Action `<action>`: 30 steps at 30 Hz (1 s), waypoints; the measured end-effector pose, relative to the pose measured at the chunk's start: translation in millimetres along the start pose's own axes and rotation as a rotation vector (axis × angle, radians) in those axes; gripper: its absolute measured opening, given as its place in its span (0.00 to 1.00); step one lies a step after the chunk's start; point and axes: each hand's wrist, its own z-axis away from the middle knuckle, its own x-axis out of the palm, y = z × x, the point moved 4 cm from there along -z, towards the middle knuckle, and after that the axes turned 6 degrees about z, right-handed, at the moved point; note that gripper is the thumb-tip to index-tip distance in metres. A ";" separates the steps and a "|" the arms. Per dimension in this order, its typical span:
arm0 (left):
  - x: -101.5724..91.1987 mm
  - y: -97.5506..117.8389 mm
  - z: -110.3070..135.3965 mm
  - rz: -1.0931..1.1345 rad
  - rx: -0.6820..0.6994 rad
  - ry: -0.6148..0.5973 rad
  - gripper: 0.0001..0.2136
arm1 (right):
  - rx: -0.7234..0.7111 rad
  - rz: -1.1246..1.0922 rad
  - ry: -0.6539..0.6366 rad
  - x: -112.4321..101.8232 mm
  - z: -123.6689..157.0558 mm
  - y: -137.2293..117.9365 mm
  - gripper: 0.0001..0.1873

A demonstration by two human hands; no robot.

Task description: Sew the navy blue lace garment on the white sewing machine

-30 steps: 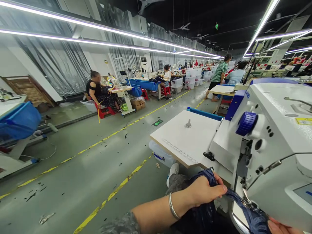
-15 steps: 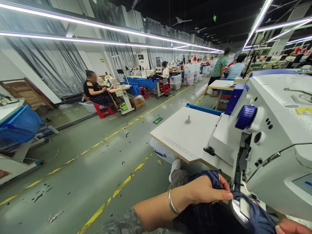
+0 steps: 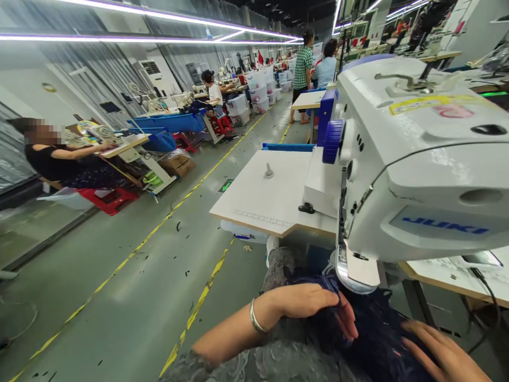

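Observation:
A bunched dark navy cloth (image 3: 371, 329), perhaps a garment, lies over my lap just below the sewing machine's rounded metal arm end (image 3: 356, 273). My left hand (image 3: 312, 305), with a silver bangle at the wrist, has its fingers curled around the cloth's left side, close to that arm end. On the right side of the cloth rests my right hand (image 3: 441, 347), its fingers stretched out and slightly apart. The white JUKI sewing machine (image 3: 429, 175) stands in front of me, and its metal arm end is bare of cloth.
A white worktable (image 3: 258, 196) with a printed ruler and a small grey peg (image 3: 269, 171) extends left of the machine. Yellow floor lines (image 3: 199, 297) run along the aisle. A person (image 3: 59, 159) sits at another machine on the left; others are farther back.
The navy cloth has come off the machine's arm end and dropped below it. My left hand has moved down from the arm, and more of my right hand shows. The view has turned right.

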 end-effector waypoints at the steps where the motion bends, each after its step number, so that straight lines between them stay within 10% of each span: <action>1: 4.6 -0.9 -1.4 -0.024 -0.038 -0.053 0.21 | -0.037 -0.012 -0.078 3.4 -0.6 -17.0 0.24; 7: 19.0 -5.0 -5.2 -0.035 -0.244 -0.056 0.24 | -0.266 -0.211 -0.382 34.5 -5.7 -114.7 0.24; 17: -5.7 0.2 9.9 -0.090 -0.293 0.311 0.19 | -0.241 -0.035 -0.349 18.0 -15.2 -117.2 0.13; 22: -7.1 13.3 21.0 -0.103 -0.153 0.290 0.17 | -0.231 -0.025 -0.433 0.5 -8.9 -128.8 0.15; 30: -19.8 51.5 13.3 -0.221 0.308 0.673 0.13 | -0.229 -0.115 0.044 -16.9 -48.6 -142.1 0.16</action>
